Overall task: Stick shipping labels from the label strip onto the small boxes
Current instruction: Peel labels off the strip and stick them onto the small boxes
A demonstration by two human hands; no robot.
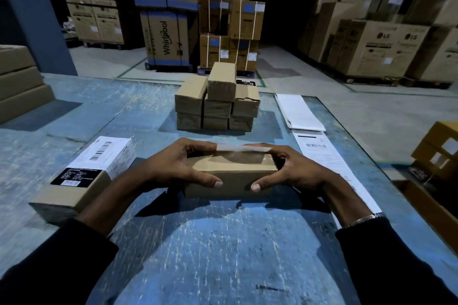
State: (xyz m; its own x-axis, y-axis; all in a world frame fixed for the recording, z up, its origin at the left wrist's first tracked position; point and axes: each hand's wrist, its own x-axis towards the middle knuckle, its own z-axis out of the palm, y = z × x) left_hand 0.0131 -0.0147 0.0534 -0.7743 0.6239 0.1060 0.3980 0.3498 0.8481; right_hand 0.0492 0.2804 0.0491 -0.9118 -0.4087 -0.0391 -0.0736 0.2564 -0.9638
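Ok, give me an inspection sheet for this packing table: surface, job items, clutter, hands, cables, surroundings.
Surface: blue table, scratched and worn.
Job's things: small box gripped at both ends, white label along its far top edge; labelled box to the left; stack of unlabelled boxes behind; label strip to the right.
Clutter: white sheets beyond the strip.
Hands: left hand and right hand, fingers curled on the box.
Cables: nothing seen.
Surroundings: palletised appliance cartons.
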